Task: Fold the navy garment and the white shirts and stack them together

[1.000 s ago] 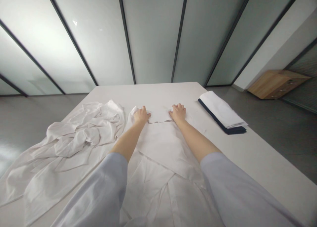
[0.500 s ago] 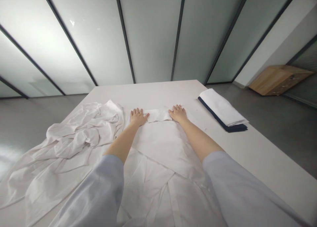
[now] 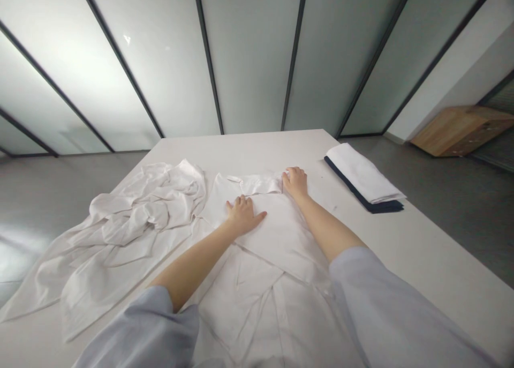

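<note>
A white shirt [image 3: 277, 239] lies spread on the table in front of me, its collar [image 3: 263, 184] at the far end and its buttoned front closer to me. Flat on the cloth just below the collar rests my left hand [image 3: 242, 215], fingers spread and thumb pointing right. My right hand [image 3: 296, 183] touches the right end of the collar, fingers slightly bent and thumb apart. Left of the shirt, a rumpled heap of white cloth [image 3: 148, 212] reaches toward the table's left edge.
On the right side of the white table [image 3: 249, 149] a folded white cloth [image 3: 363, 172] lies on top of a folded dark blue cloth [image 3: 385, 206]. Frosted glass panels [image 3: 252, 57] stand behind the table. A wooden cabinet [image 3: 453, 129] is on the floor at far right.
My left hand has moved off the collar's left end, down and to the right onto the shirt. My right hand has shifted slightly, its fingers more bent. The view has turned a little left.
</note>
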Action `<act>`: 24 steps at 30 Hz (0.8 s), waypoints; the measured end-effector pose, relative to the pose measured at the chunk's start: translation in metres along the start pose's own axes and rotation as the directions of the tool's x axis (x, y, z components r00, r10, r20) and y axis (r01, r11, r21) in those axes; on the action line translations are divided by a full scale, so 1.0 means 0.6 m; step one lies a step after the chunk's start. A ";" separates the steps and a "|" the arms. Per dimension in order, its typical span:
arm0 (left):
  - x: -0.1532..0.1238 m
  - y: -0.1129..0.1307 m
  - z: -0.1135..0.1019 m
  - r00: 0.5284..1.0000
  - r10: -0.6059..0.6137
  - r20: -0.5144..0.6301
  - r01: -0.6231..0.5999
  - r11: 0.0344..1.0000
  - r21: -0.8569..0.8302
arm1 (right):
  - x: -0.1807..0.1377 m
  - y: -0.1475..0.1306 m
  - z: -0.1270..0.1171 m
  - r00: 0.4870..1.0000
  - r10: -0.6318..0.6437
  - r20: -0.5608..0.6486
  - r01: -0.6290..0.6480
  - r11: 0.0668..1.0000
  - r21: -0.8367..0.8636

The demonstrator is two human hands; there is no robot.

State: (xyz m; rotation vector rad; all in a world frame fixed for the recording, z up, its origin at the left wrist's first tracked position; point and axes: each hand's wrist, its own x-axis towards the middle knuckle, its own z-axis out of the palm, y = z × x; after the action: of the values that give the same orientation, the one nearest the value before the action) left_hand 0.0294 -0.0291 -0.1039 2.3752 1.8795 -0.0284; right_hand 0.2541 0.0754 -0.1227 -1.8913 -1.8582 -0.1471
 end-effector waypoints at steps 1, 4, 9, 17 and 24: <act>-0.010 0.007 0.007 1.000 -0.018 0.011 0.018 1.000 0.002 | -0.002 -0.002 -0.003 1.000 -0.015 -0.013 0.015 1.000 0.000; -0.014 0.013 0.021 0.999 -0.044 0.014 0.044 0.999 0.013 | -0.011 -0.010 -0.017 0.995 -0.103 -0.013 0.103 0.995 -0.002; 0.039 -0.004 0.017 0.999 -0.038 -0.012 0.038 0.999 0.008 | -0.044 -0.027 -0.050 0.957 -0.261 0.123 0.261 0.965 0.016; 0.123 -0.038 -0.003 0.988 -0.006 -0.156 0.004 1.000 -0.011 | -0.136 -0.047 -0.061 0.853 -0.169 0.493 0.223 0.974 -0.052; 0.088 -0.025 -0.024 0.972 -0.044 -0.231 0.051 0.999 0.021 | -0.099 -0.055 -0.030 0.864 -0.109 0.492 0.172 0.981 -0.085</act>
State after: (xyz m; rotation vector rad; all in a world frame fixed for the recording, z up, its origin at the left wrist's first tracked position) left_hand 0.0262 0.0270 -0.0955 2.4426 2.0459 0.2301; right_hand 0.2223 0.0125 -0.1224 -2.0079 -2.3718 0.1905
